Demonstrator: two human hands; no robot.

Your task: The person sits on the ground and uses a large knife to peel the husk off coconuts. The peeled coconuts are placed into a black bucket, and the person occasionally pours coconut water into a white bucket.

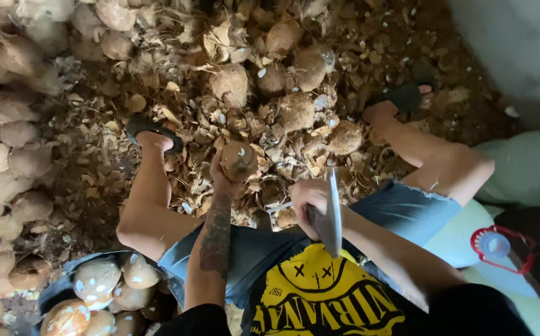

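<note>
Seated person, brown fibrous husked coconut (239,160) held over husk litter.
Knife handle hidden inside right hand (310,200), clenched on broad grey metal blade (331,214); left hand (223,180) grasps the coconut from below, just left of the blade.

The person wears a black T-shirt (344,305) with short sleeves; its front carries a large yellow print of a round face with crossed eyes and curved lettering beneath. Below the shirt come blue denim shorts (406,208), cut off above the knee with a frayed pale hem. Each foot wears a dark open sandal (400,98) with a broad strap across the toes. The left forearm (217,239), just beside the shirt, bears a dark tattoo running along its length.
</note>
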